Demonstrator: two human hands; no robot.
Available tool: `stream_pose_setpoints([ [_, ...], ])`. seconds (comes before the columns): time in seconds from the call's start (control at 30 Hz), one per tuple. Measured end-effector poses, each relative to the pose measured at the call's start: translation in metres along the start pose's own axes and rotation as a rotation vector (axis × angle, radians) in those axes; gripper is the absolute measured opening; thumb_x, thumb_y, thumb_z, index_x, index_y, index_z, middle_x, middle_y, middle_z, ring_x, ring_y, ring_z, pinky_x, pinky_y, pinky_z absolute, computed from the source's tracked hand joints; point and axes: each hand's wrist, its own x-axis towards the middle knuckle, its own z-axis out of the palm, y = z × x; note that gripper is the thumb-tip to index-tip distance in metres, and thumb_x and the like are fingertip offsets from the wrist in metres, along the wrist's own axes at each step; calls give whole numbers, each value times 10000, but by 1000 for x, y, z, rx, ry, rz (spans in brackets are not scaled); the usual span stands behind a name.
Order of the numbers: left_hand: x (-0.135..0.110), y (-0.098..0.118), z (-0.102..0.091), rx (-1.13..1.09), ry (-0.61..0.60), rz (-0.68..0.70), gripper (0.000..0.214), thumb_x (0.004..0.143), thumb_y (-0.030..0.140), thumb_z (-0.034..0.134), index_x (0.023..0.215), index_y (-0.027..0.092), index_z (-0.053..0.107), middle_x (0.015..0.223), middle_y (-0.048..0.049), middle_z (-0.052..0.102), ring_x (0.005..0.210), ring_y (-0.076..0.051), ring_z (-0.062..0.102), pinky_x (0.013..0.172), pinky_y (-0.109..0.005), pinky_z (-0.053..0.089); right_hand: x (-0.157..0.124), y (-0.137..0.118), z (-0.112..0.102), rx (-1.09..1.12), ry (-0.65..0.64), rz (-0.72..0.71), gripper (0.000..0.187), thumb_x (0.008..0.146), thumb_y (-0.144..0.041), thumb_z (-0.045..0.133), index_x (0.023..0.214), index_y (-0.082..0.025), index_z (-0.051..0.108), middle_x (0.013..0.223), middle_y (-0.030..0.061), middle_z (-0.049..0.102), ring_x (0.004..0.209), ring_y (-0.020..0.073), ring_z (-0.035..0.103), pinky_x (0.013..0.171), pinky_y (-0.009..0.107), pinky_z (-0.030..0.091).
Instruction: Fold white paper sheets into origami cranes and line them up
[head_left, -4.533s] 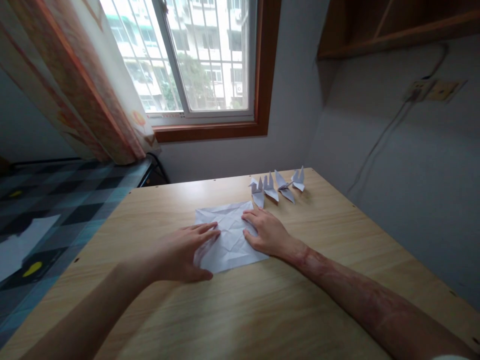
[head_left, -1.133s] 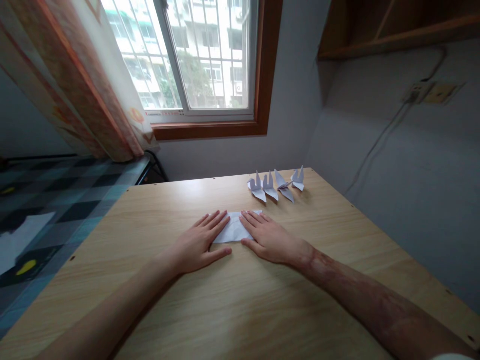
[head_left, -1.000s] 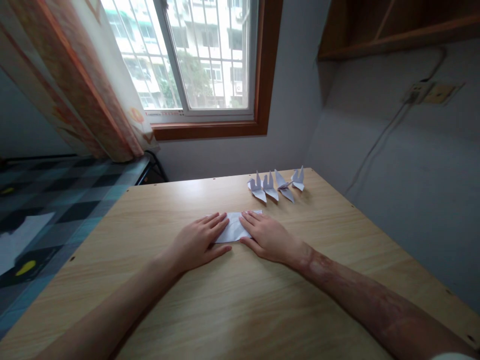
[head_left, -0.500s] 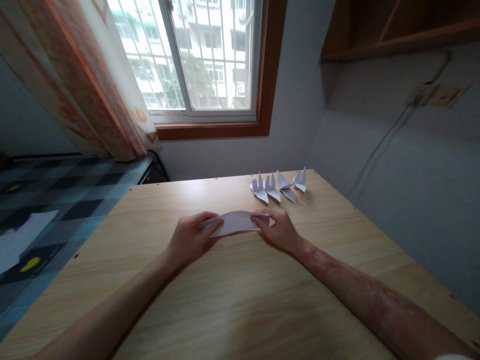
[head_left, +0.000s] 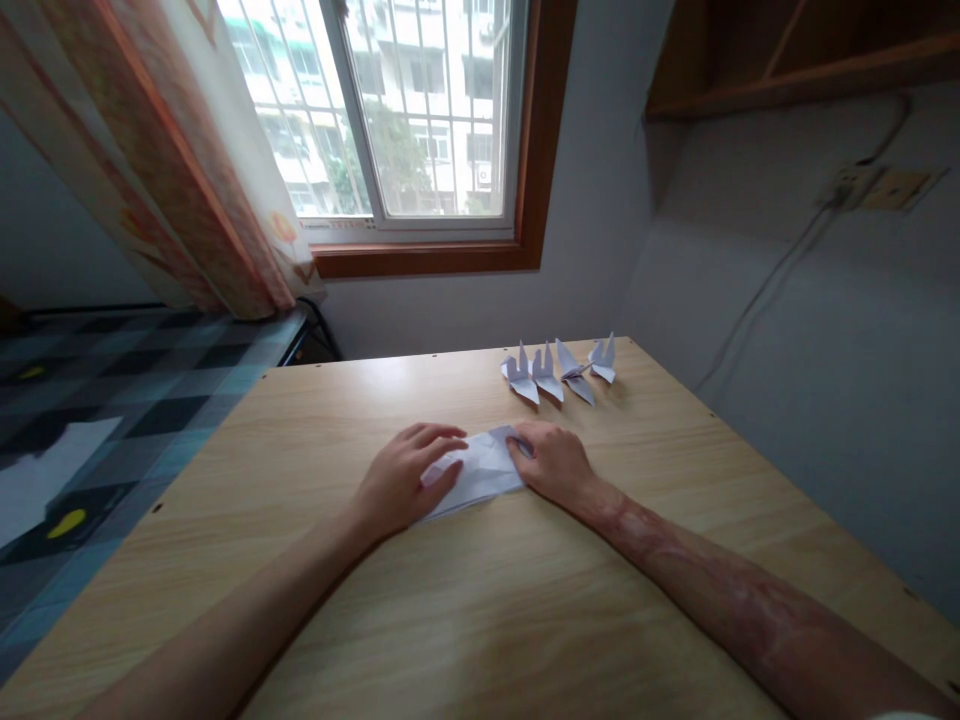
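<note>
A folded sheet of white paper (head_left: 482,470) lies low on the wooden table between my two hands, its near edge showing more than one layer. My right hand (head_left: 559,463) is closed on the paper's right end, thumb on top and fingers curled. Over the left end rests my left hand (head_left: 403,472), its thumb and fingers apart and touching or just above the surface. The paper's left end is partly hidden beneath that hand. Several white origami cranes (head_left: 520,377) stand in a row beyond my right hand.
The wooden table (head_left: 360,620) reaches toward a wall below a barred window (head_left: 442,120). At left, a bed with a checked cover (head_left: 150,350) holds loose white paper (head_left: 64,470). A shelf (head_left: 810,85) and a plugged-in cord (head_left: 780,265) are on the right wall.
The paper has come down flatter onto the table and turned, its left end nearer me. My left hand has loosened its pinch and spread its fingers; my right hand still grips.
</note>
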Motion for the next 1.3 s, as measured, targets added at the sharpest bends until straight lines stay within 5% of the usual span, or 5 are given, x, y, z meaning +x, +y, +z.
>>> stream_pose_setpoints([
  [0.1,1,10,-1,-28,-192,141,286,1084,307,616,1305,277,795,1347,-82,812,1174,-258,783,1049,-436,644,0,2,2,-56,10,-52,207,1078,-258,596,964,-229,766,1008,77,785,934,225,714,763,295,487],
  [0.3,2,-1,-7,-91,-294,161,397,1133,261,538,1482,289,725,1544,-67,719,1418,-236,700,1245,-430,559,1,6,3,27,24,-274,291,1051,-146,592,1268,-222,771,1205,112,779,1142,288,687,993,406,571],
  [0.57,-2,-21,-8,11,-200,41,361,1098,346,616,1421,253,749,1506,-100,737,1357,-272,725,1177,-449,597,-1,1,1,98,-152,-596,514,1072,-153,535,1580,-176,609,1599,134,657,1471,303,610,1272,496,477],
  [1.03,-2,-19,-6,34,-169,5,377,1103,347,579,1418,236,755,1520,-102,729,1370,-263,718,1192,-433,593,1,-6,13,71,-336,-467,1072,1029,-795,584,1772,-81,287,1814,248,306,1715,376,287,1405,552,261],
  [1.3,-3,-18,-6,52,-171,11,427,1055,395,663,1443,235,742,1516,-118,729,1361,-294,727,1172,-452,608,24,-10,28,59,-343,-422,1073,1037,-836,507,1771,-85,288,1820,262,276,1723,387,256,1403,580,241],
])
